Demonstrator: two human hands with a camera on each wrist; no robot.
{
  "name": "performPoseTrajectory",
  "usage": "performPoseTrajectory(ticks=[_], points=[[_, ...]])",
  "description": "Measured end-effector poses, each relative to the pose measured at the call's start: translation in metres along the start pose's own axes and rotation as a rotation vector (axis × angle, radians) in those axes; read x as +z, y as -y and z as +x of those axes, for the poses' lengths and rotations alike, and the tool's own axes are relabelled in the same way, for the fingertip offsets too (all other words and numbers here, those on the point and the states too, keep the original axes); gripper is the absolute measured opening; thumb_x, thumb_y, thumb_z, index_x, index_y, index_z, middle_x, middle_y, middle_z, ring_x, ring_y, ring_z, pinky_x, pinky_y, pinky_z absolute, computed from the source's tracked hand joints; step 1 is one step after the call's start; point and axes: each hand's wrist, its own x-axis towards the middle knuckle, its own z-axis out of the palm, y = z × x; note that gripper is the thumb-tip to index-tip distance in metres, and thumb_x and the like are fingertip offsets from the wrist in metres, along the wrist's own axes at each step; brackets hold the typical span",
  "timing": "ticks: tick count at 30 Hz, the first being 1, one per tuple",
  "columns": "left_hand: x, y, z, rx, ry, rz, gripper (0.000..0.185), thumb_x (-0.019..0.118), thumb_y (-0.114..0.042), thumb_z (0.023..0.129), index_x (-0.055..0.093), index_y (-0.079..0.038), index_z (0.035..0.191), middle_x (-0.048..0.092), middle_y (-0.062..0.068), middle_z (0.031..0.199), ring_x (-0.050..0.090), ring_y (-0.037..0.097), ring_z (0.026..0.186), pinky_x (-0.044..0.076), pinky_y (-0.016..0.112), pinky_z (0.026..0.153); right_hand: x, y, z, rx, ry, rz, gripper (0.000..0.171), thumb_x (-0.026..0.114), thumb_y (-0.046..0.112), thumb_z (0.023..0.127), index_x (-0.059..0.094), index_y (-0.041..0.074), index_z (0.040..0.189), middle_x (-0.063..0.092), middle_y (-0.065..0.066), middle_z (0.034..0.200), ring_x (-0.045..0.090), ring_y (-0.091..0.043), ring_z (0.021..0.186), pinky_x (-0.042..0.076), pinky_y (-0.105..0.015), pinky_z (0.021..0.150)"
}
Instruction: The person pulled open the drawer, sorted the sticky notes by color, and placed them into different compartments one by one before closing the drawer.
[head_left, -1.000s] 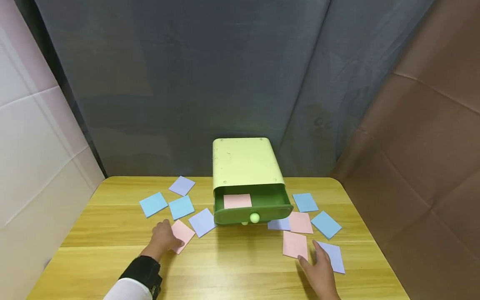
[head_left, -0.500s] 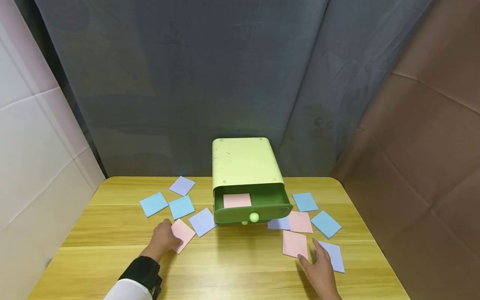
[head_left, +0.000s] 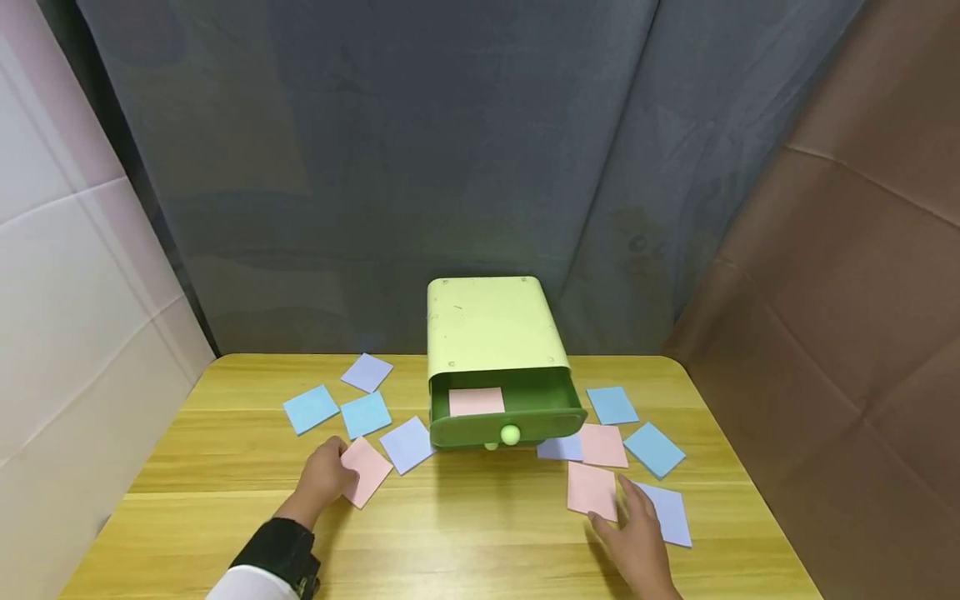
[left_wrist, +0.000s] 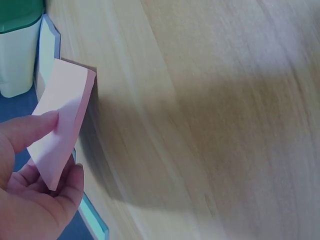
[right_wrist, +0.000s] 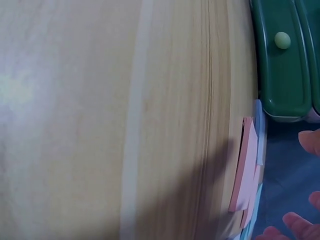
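My left hand [head_left: 324, 475] pinches a pink sticky note pad [left_wrist: 64, 107]; in the left wrist view the thumb lies on top and the other fingers curl underneath, with the pad tilted. My right hand [head_left: 636, 533] is spread above another pink sticky note pad [head_left: 592, 490], thumb and forefinger apart at its near right corner. In the right wrist view the fingertips [right_wrist: 300, 225] hold nothing, and that pink pad [right_wrist: 245, 167] lies on the table. Beside this hand is a purple pad [head_left: 667, 514], partly covered by it.
A light green box [head_left: 495, 325] stands at the back middle, its dark green drawer [head_left: 480, 431] pulled out with a pink pad [head_left: 476, 402] inside. Blue pads [head_left: 311, 408], purple pads [head_left: 407, 445] and another pink pad [head_left: 603, 446] lie on both sides of the wooden table [head_left: 465, 542].
My left thumb has drawn back a little toward the pad's left edge. My right hand has shifted slightly left over the near pink pad.
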Motion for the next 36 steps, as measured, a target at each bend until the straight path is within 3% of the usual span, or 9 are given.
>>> performPoseTrajectory(ticks=[5, 13, 21, 36], points=[[-0.002, -0.001, -0.005, 0.038, -0.010, -0.034, 0.021, 0.062, 0.007, 0.076, 0.044, 0.002, 0.086, 0.045, 0.010, 0.074, 0.047, 0.025, 0.071, 0.037, 0.028, 0.056, 0.001, 0.003, -0.001, -0.055, -0.012, -0.027, 0.077, 0.073, 0.017, 0.083, 0.033, -0.005, 0.145, 0.029, -0.032, 0.146, 0.028, -0.055, 0.131, 0.030, -0.066, 0.104], [-0.003, -0.002, -0.008, 0.033, 0.000, -0.063, 0.014, 0.059, 0.007, 0.087, 0.046, 0.005, 0.092, 0.045, 0.011, 0.078, 0.048, 0.023, 0.071, 0.039, 0.028, 0.057, 0.002, 0.011, -0.001, -0.129, -0.018, -0.093, 0.078, 0.075, 0.015, 0.080, 0.036, 0.001, 0.146, 0.029, -0.029, 0.146, 0.030, -0.055, 0.129, 0.037, -0.067, 0.097], [-0.012, -0.007, -0.010, 0.043, -0.015, -0.093, 0.014, 0.059, 0.007, 0.088, 0.048, 0.007, 0.097, 0.047, 0.012, 0.079, 0.049, 0.024, 0.072, 0.041, 0.029, 0.058, 0.004, 0.021, -0.001, -0.260, -0.097, -0.122, 0.073, 0.078, 0.016, 0.078, 0.045, 0.004, 0.142, 0.033, -0.027, 0.144, 0.033, -0.053, 0.128, 0.043, -0.065, 0.090], [-0.054, -0.036, -0.017, 0.131, -0.103, -0.154, 0.016, 0.055, 0.004, 0.090, 0.048, 0.008, 0.104, 0.056, 0.020, 0.091, 0.055, 0.026, 0.079, 0.048, 0.031, 0.061, 0.005, 0.028, 0.007, -0.315, -0.078, -0.142, 0.072, 0.078, 0.016, 0.078, 0.047, 0.005, 0.141, 0.036, -0.026, 0.143, 0.036, -0.050, 0.127, 0.048, -0.061, 0.085]])
